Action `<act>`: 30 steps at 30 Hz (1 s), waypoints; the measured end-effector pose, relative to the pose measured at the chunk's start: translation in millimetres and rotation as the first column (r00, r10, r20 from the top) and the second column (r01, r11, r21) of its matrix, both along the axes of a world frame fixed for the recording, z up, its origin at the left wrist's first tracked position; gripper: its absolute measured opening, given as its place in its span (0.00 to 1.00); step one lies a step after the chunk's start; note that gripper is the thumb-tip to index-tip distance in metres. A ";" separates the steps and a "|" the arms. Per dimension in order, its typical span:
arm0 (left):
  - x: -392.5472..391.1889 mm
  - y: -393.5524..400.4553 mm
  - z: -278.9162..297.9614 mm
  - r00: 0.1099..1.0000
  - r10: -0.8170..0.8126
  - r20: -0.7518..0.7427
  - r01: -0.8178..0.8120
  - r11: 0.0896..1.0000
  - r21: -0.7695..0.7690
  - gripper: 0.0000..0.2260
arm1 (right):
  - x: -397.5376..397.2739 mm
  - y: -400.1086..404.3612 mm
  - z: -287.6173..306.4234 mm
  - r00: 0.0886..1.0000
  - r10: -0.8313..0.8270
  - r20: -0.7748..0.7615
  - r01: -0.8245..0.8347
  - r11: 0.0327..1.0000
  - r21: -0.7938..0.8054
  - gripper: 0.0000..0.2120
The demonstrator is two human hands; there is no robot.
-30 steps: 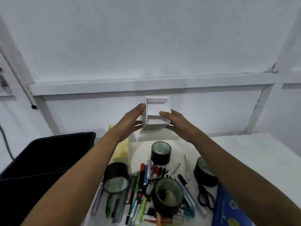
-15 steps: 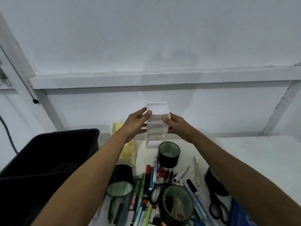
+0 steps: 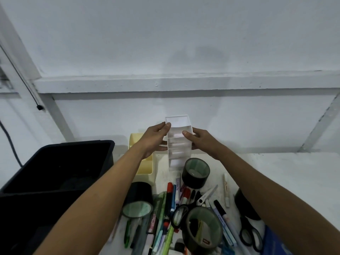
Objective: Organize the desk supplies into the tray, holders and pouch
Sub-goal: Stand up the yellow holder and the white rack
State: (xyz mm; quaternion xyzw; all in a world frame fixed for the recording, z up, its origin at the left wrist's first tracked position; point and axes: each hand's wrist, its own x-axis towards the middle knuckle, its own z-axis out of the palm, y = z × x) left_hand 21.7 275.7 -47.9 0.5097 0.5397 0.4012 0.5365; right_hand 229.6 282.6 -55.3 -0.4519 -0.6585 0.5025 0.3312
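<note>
A white stepped holder with several compartments stands at the back of the white desk, near the wall. My left hand grips its left wall, thumb on the rim. My right hand grips its right wall. A pale yellow holder stands just left of it, partly hidden by my left arm. Below lie pens and markers, scissors and dark tape rolls.
A large black bin fills the left side. More tape rolls and a second pair of scissors lie near the front. A blue item shows at the bottom right. The wall is close behind the holders.
The white holder has come down from held in the air, with its bottom now at the desk behind the tape roll. Both hands still grip its sides.
</note>
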 end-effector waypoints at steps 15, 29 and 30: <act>0.6 -12.9 -11.7 0.971 0.063 -0.231 -0.024 0.986 0.165 0.29 | -12.5 -1.1 -11.5 0.986 -0.167 0.024 0.168 0.984 -0.056 0.38; -0.3 -26.3 -16.6 0.933 0.114 -0.341 -0.061 0.985 0.163 0.30 | -12.1 -22.4 -9.0 0.988 -0.127 0.084 0.129 0.992 -0.014 0.35; 0.7 -28.8 -15.7 0.926 0.126 -0.357 -0.069 0.983 0.168 0.30 | -11.8 -24.9 -8.2 0.985 -0.133 0.113 0.135 0.991 -0.008 0.38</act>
